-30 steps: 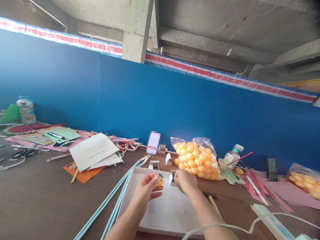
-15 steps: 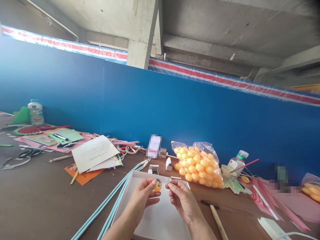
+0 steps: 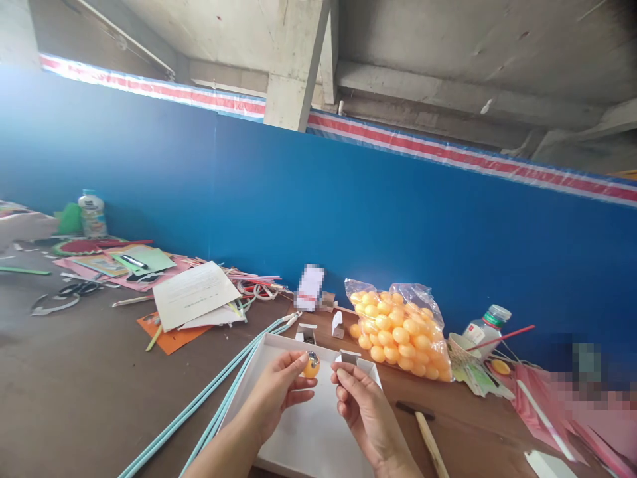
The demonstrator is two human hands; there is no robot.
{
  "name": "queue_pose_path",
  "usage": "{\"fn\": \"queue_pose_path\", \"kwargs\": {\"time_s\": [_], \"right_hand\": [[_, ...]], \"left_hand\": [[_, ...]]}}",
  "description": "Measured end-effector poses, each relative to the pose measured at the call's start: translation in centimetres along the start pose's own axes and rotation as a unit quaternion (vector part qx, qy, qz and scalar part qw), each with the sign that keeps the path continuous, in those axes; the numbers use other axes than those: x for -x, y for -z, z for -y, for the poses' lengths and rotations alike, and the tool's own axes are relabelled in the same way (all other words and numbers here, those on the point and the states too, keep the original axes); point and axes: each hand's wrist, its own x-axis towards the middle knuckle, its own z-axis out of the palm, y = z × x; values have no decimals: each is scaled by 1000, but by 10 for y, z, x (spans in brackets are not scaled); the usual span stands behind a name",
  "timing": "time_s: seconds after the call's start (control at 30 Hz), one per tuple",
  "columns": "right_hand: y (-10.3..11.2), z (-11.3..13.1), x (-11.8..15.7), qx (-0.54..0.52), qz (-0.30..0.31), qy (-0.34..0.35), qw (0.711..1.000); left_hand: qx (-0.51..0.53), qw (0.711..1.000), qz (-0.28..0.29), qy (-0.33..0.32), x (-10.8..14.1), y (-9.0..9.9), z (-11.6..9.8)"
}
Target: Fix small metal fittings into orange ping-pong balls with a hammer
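Between the thumb and fingers of my left hand [image 3: 284, 384] is a small orange ball [image 3: 311, 370] with a dark, silvery patch on its upper side. My right hand [image 3: 362, 406] is closed in a pinch, a short way right of the ball and apart from it. Whatever sits in that pinch is too small to make out. Both hands are above a shallow white box lid or tray [image 3: 293, 443]. Just beyond its far edge stand a small open box with dark bits inside [image 3: 306, 334] and another small white box [image 3: 338, 325].
A clear bag of orange balls [image 3: 398, 332] lies behind my right hand, with a hammer [image 3: 428, 438] nearer. Pale blue cords [image 3: 199, 405] run along the tray's left. Papers [image 3: 196, 295] and scissors [image 3: 79, 289] lie left; a bottle [image 3: 490, 328] stands right. A blue partition [image 3: 318, 199] closes the back.
The view has turned slightly left, and a pale shape now shows at the left edge. My left hand keeps the ball; my right hand stays pinched, with little movement.
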Motion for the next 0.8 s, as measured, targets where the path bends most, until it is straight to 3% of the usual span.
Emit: {"fn": "queue_pose_path", "kwargs": {"time_s": [0.33, 0.8], "right_hand": [[4, -5, -2, -9, 13, 1, 1000], [-7, -7, 4, 19, 31, 49, 998]], "left_hand": [[56, 997, 49, 17, -4, 6, 4], [81, 993, 81, 14, -2, 6, 4]]}}
